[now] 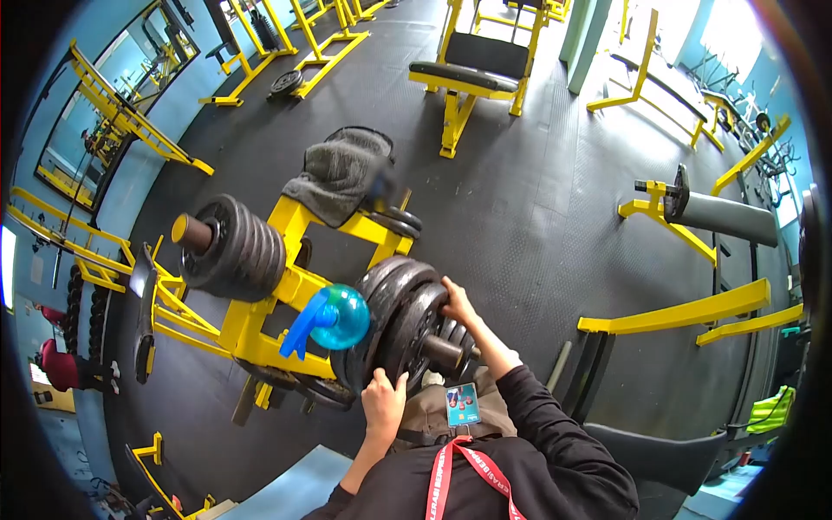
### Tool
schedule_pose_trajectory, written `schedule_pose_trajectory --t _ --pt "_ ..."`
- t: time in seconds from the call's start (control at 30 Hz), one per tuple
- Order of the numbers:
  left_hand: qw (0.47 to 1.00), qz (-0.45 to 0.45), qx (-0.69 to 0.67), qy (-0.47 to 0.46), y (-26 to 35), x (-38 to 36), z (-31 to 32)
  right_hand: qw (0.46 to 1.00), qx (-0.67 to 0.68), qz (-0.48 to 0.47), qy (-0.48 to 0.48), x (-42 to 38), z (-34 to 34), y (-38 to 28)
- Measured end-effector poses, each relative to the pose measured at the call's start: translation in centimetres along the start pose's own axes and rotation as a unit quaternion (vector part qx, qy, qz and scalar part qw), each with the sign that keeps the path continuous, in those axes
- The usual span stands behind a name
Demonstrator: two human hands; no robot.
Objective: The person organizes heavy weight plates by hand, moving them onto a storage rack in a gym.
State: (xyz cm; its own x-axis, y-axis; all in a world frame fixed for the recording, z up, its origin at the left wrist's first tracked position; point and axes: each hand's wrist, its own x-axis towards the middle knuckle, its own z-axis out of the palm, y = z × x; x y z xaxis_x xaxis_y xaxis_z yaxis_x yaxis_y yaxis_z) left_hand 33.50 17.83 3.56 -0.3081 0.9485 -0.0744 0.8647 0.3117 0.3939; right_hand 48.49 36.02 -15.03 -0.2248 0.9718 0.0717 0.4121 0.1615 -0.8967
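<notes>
My left hand (384, 402) grips the lower rim of a black weight plate (406, 322), fingers against its edge. On the plate's far upper edge, my right hand (457, 300) is curled round the rim. The plate is the outermost of several on a metal peg (442, 352) of a yellow weight rack (303, 290). Beside the plates, on the rack's top, stands a blue spray bottle (341, 317). Several more plates (232, 247) fill the opposite peg. My fingertips behind the plate are partly hidden.
A grey towel (334, 182) drapes the rack's far end. Smaller plates (397, 223) hang low beside it. A padded bench (472, 65) stands ahead, and yellow machine beams (680, 308) reach in from the right. A person in a red top (59, 364) is far left.
</notes>
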Motion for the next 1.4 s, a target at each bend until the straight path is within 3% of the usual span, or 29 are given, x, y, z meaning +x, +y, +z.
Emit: schedule_pose_trajectory --t 0.2,0.23,0.3,0.4,0.43,0.47,0.5,0.53,0.57,0.6,0.63,0.77,0.8,0.83,0.87,0.9,0.93,0.97,1.03,1.07,1.1,1.13,1.17,1.2,1.27,1.3,1.4 --pt "0.987 -0.146 0.052 0.029 3.7 1.6 -0.5 0.998 0.02 -0.034 -0.051 0.8 -0.1 1.6" --pt "0.983 -0.132 0.105 0.065 4.4 1.9 -0.1 0.996 0.026 -0.024 -0.079 1.1 -0.3 1.6" --pt "0.962 -0.234 0.127 0.061 6.0 2.3 1.1 0.986 0.105 -0.03 -0.122 1.8 -1.9 0.4" --pt "0.921 -0.324 0.136 0.169 7.7 3.0 4.7 0.958 0.086 -0.129 -0.241 3.0 -3.6 3.0" --pt "0.906 -0.373 0.125 0.155 8.9 3.9 4.9 0.935 0.1 -0.188 -0.285 4.0 -4.6 4.8" --pt "0.89 -0.375 0.186 0.183 8.8 4.1 6.1 0.903 0.098 -0.16 -0.386 5.2 -7.2 5.5" --pt "0.886 -0.409 0.164 0.146 9.2 4.7 5.7 0.862 0.094 -0.129 -0.482 6.3 -10.3 6.2" --pt "0.886 -0.403 0.177 0.149 8.3 4.4 6.5 0.854 0.068 -0.22 -0.467 7.4 -13.1 7.8" --pt "0.883 -0.397 0.181 0.174 9.3 4.8 6.3 0.882 0.098 -0.049 -0.458 7.7 -14.5 11.4" --pt "0.879 -0.408 0.176 0.174 9.5 5.0 6.2 0.897 0.023 -0.041 -0.44 9.1 -17.3 13.4" --pt "0.874 -0.421 0.172 0.171 9.7 5.0 6.1 0.89 -0.042 0.053 -0.451 10.3 -20.1 15.8" --pt "0.854 -0.444 0.173 0.209 12.2 5.0 5.3 0.88 -0.21 0.165 -0.393 14.5 -28.1 27.1" --pt "0.851 -0.462 0.203 0.143 14.3 5.6 4.2 0.878 -0.205 0.205 -0.38 16.2 -29.6 27.3" --pt "0.845 -0.478 0.229 0.074 16.5 6.6 2.9 0.893 -0.199 0.181 -0.362 17.7 -30.1 28.4" --pt "0.869 -0.471 0.025 0.153 19.5 8.5 1.7 0.902 -0.198 0.152 -0.353 19.7 -30.0 28.9" --pt "0.85 -0.44 -0.178 0.231 22.8 11.0 0.5 0.922 -0.18 0.102 -0.327 21.8 -29.7 27.9" --pt "0.86 -0.376 -0.276 0.207 25.1 13.3 -0.8 0.929 -0.168 0.08 -0.32 24.4 -28.3 26.7" --pt "0.871 -0.317 -0.336 0.169 25.2 15.4 -1.2 0.946 -0.105 0.012 -0.308 26.7 -27.3 23.3" --pt "0.824 -0.25 -0.469 0.197 23.1 20.6 -0.9 0.949 -0.077 -0.077 -0.296 31.3 -22.9 16.5" --pt "0.821 -0.235 -0.467 0.23 19.6 23.4 0.2 0.948 -0.021 -0.128 -0.289 33.0 -20.7 12.5" --pt "0.757 -0.238 -0.534 0.292 18.4 26.1 0.2 0.943 -0.008 -0.137 -0.304 34.3 -19.1 7.4" --pt "0.722 -0.297 -0.538 0.318 15.9 28.5 1.0 0.938 0.014 -0.182 -0.293 35.5 -16.7 4.3" --pt "0.719 -0.344 -0.517 0.312 12.5 30.5 2.1 0.93 0.06 -0.203 -0.302 36.1 -15.8 -0.4" --pt "0.771 -0.4 -0.381 0.317 10.0 32.4 2.9 0.927 0.061 -0.197 -0.314 36.9 -14.4 -3.6" --pt "0.795 -0.394 -0.21 0.412 7.7 35.2 3.6 0.92 0.073 -0.268 -0.277 39.1 -10.9 -7.3" --pt "0.766 -0.412 -0.189 0.455 6.0 37.1 4.4 0.914 0.089 -0.32 -0.234 40.0 -8.8 -8.6" --pt "0.743 -0.478 -0.185 0.43 4.6 40.3 3.8 0.924 -0.001 -0.359 -0.134 42.7 -2.6 -9.2"
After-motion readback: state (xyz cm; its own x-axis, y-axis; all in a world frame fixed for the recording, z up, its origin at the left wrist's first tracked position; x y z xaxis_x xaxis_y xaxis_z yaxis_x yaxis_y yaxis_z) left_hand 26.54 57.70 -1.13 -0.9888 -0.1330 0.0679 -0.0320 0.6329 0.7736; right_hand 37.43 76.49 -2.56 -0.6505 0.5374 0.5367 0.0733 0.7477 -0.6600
